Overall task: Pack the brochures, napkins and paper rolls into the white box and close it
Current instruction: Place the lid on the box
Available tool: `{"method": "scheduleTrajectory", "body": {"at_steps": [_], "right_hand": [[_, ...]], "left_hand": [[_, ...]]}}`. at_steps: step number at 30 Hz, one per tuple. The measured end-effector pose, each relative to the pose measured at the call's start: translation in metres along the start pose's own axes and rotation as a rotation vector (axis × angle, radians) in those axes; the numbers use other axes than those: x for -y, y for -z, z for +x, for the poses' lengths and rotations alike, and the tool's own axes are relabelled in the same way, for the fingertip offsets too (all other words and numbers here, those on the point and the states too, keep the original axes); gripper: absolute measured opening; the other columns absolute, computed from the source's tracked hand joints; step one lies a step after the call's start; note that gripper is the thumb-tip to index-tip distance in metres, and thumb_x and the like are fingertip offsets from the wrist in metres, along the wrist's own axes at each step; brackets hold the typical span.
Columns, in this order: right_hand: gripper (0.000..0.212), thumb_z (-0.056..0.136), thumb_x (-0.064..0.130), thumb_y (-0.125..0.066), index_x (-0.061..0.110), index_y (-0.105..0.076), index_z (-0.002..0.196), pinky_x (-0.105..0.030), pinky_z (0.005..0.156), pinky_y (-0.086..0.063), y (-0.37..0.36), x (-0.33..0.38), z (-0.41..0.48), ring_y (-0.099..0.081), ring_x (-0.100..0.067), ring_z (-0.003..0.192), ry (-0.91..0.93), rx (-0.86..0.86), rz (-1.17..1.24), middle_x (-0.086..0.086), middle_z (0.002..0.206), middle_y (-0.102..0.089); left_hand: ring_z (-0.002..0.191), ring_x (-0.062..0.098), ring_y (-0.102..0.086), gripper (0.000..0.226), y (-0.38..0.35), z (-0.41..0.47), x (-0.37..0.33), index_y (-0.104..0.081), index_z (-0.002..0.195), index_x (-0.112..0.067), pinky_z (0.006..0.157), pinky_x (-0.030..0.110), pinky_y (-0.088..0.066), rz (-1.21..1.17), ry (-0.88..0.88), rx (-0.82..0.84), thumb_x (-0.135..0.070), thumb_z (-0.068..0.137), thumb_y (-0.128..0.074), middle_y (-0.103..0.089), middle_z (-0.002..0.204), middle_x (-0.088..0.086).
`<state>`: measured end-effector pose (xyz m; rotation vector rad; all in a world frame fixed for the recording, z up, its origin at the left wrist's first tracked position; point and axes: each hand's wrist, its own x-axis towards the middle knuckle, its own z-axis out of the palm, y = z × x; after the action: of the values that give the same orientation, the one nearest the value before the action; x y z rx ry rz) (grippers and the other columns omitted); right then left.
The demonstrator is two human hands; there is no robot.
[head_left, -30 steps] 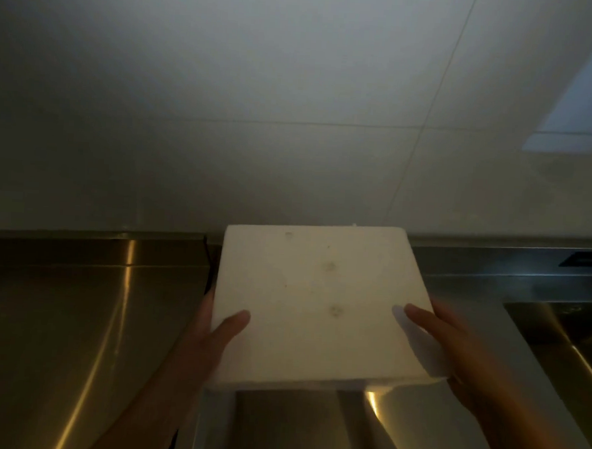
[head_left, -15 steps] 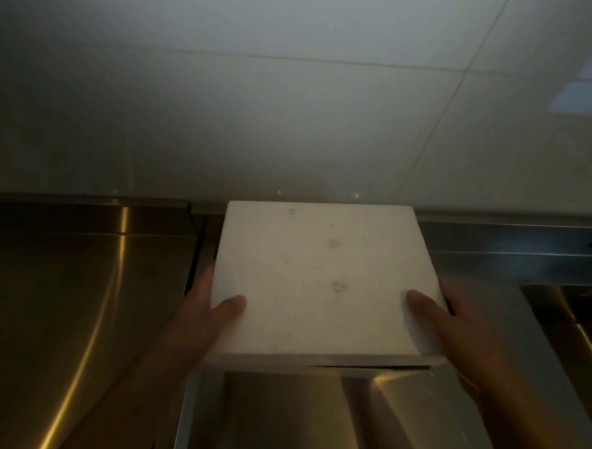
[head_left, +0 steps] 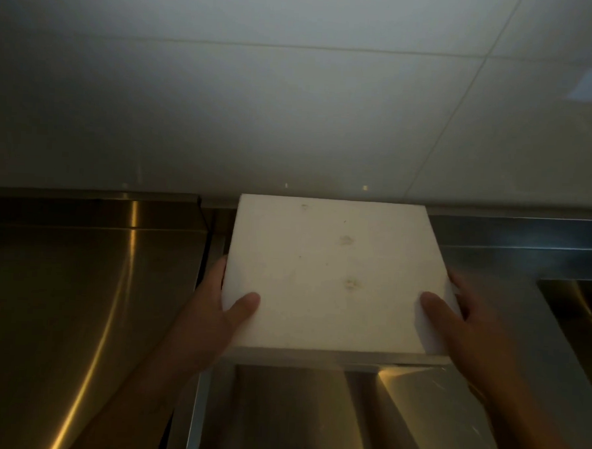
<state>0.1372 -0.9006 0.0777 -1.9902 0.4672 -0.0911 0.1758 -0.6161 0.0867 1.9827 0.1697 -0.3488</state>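
Note:
The white box (head_left: 329,274) is closed, its flat lid showing a few faint smudges. It sits near the back of a steel counter, against the wall. My left hand (head_left: 214,309) grips its left side with the thumb on the lid. My right hand (head_left: 454,322) grips its right side, thumb on top as well. No brochures, napkins or paper rolls are in view.
A steel counter (head_left: 78,298) spreads to the left, with a seam beside the box. A sunken steel basin (head_left: 295,416) lies just in front of the box, another basin (head_left: 581,308) at the right edge. A tiled wall (head_left: 294,104) rises behind.
Both hands have carried the box away from me and down toward the back of the counter; its front edge now lies level over the basin's rim.

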Motion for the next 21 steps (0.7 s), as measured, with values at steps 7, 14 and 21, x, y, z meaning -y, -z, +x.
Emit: {"method": "scheduleTrajectory", "body": {"at_steps": [7, 14, 21], "right_hand": [[0.028, 0.092, 0.023, -0.054, 0.020, -0.050, 0.119, -0.045, 0.091, -0.049, -0.012, 0.001, 0.001, -0.056, -0.022, 0.104, -0.048, 0.037, -0.124, -0.002, 0.117, -0.056], [0.037, 0.091, 0.024, -0.055, 0.030, -0.046, 0.127, -0.023, 0.064, -0.042, -0.002, -0.003, 0.006, -0.052, -0.007, 0.081, -0.021, -0.040, -0.136, 0.004, 0.102, -0.051], [0.048, 0.092, 0.027, -0.054, 0.027, -0.040, 0.138, -0.030, 0.074, -0.044, -0.005, -0.005, 0.007, -0.054, -0.018, 0.096, -0.018, -0.047, -0.145, 0.002, 0.111, -0.052]], "left_hand": [[0.106, 0.020, -0.051, 0.064, 0.003, 0.006, 0.005, -0.027, 0.142, -0.024, 0.082, 0.034, -0.047, 0.014, 0.030, -0.047, -0.022, 0.086, -0.059, -0.047, 0.135, 0.006], [0.107, 0.021, -0.053, 0.063, -0.002, 0.009, 0.004, -0.030, 0.139, -0.024, 0.082, 0.035, -0.051, 0.057, 0.007, -0.057, -0.025, 0.085, -0.062, -0.048, 0.134, 0.005], [0.110, 0.025, -0.056, 0.063, 0.005, 0.012, 0.001, -0.031, 0.138, -0.023, 0.084, 0.039, -0.053, 0.116, 0.033, -0.002, -0.030, 0.084, -0.062, -0.049, 0.134, 0.006]]}}
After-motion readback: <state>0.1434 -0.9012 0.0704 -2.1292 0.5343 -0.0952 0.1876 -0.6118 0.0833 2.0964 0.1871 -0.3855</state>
